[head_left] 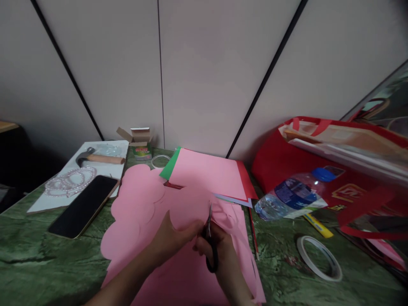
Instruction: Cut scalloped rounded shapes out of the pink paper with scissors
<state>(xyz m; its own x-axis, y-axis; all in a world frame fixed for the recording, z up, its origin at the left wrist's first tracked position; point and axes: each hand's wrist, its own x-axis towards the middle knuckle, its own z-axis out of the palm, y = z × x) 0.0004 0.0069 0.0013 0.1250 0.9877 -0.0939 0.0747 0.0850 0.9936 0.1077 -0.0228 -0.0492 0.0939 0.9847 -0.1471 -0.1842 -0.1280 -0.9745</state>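
In the head view, the scissors are held in the right hand, whose fingers are clamped around the black handles; the blades are pointed away from the wearer, over the middle of the desk. A piece of pink paper is pinched by the left hand, its thumb laid on top near the blades and its other fingers mostly hidden underneath. Both forearms are cut off by the lower edge. Where the scissors meet the paper is hard to make out. The red bag is cut off at the right, and a yellow object is partly hidden by the bottle. The red pencil is partly covered by pink sheets.

One hammer, one smartphone, one open carton and two tape rolls can be counted, the second being set behind the paper. The scalloped pink cut-outs are overlapped at the left, so their number cannot be told.
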